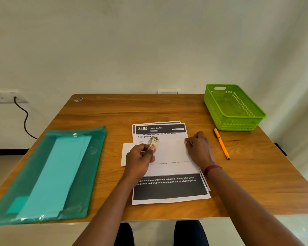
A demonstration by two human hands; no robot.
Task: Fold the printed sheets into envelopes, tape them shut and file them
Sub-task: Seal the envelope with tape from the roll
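The risk is the tape: drawn from the roll [154,142] across the envelope [169,151], it could land crooked, wrinkle, or catch the loose sheets [169,187] beneath and bind them to the flap. The strip itself is too faint to make out. A slip of either hand would also skew the fold. The left hand [140,157] curls its fingers round the roll, thumb on its rim, above the envelope's left part. The right hand [199,148] pinches what seems the tape end [185,139] at the envelope's upper right edge. The envelope lies on the sheets, toward the near edge of the table [132,110]; the folder [48,174] lies at the left edge.
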